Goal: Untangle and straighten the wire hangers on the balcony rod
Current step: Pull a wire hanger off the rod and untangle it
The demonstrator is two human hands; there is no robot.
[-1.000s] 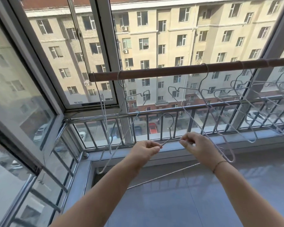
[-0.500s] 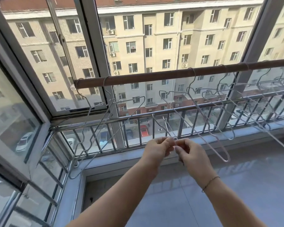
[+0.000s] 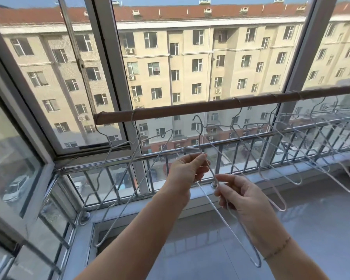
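Left hand (image 3: 187,170) and right hand (image 3: 243,201) pinching one white wire hanger (image 3: 233,225), brown balcony rod (image 3: 190,110) above, tangled hangers (image 3: 281,150) rightward, metal railing (image 3: 113,162) behind

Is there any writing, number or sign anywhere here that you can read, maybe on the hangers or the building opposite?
None can be read.
Thin white wire hangers, brown wooden rod: no print shows.
Beige apartment building with red roof: no sign or number visible.
Parked cars below: plates too small and blurred.
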